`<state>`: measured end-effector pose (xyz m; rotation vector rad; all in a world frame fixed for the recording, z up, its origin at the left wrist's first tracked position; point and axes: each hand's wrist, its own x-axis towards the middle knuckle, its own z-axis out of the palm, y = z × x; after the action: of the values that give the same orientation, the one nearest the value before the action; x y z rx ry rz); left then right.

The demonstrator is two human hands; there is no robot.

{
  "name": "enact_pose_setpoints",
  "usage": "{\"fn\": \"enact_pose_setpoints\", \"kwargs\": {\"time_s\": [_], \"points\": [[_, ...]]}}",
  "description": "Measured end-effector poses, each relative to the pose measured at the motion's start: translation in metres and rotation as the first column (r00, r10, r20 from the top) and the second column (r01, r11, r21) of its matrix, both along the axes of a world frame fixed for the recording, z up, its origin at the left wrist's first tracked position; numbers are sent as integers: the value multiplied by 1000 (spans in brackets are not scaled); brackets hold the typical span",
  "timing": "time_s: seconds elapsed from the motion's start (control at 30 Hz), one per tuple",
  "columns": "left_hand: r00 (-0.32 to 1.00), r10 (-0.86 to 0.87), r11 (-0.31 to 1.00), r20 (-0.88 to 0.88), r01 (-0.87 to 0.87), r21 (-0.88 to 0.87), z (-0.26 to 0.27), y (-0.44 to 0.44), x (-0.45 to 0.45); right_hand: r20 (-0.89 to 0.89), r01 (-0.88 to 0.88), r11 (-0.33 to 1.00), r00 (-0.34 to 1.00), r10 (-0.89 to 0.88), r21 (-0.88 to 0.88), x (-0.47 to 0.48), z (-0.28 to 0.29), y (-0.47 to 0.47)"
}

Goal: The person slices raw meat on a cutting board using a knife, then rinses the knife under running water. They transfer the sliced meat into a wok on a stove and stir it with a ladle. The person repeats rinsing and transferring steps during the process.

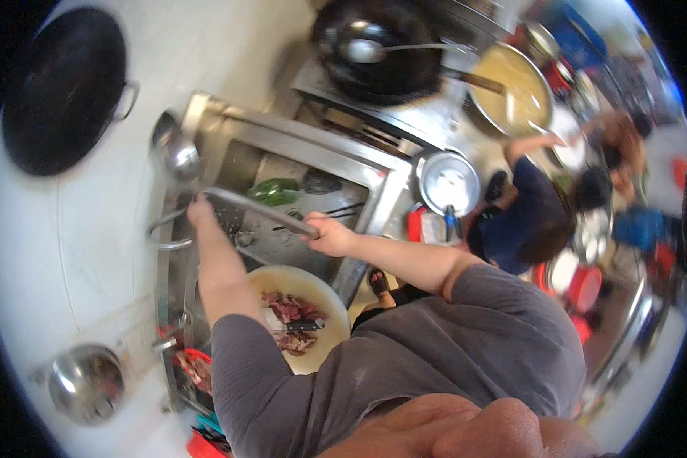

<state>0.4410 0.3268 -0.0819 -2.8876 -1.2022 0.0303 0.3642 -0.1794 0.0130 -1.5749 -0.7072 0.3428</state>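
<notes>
A long, narrow grey metal object (pixel 257 208), perhaps a flat pan or tray seen edge-on, stretches between my two hands above a stainless steel sink (pixel 378 189). My right hand (pixel 332 236) grips its near end. At the far end, my left hand (pixel 201 212) closes around it beside a curved metal tube (pixel 172 245). Under the object, the sink basin holds something green (pixel 273 192), a dark scrubber (pixel 320 181) and thin dark sticks. Close to my body, a round chopping board (pixel 335 320) carries dark red meat (pixel 292 308) and a cleaver with a black handle (pixel 306 325).
Behind the sink, a black wok (pixel 378 74) with a ladle sits on the stove. A pot of yellowish liquid (pixel 509 86) and a metal pot (pixel 449 183) stand to the right. Co-workers (pixel 526 212) are near them. Another wok (pixel 63 91) hangs on the left wall.
</notes>
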Motion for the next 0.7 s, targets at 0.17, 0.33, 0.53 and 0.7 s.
{"fn": "enact_pose_setpoints", "kwargs": {"time_s": [0.17, 0.33, 0.53, 0.7], "points": [[940, 332, 694, -84, -303, -653, 28, -87, 0, -169, 88, 995, 981, -96, -53, -41, 9, -36], [988, -133, 614, 74, 141, -777, 105, -245, -58, -122, 197, 968, 968, -217, -158, -110, 21, -88], [437, -898, 357, -55, 647, -673, 155, -373, -147, -71, 262, 930, 955, -289, -257, -227, -1, -169], [101, -972, 227, -213, 645, -730, 162, -500, -256, -8, 429, 846, 891, -455, -318, -342, -26, -252]]}}
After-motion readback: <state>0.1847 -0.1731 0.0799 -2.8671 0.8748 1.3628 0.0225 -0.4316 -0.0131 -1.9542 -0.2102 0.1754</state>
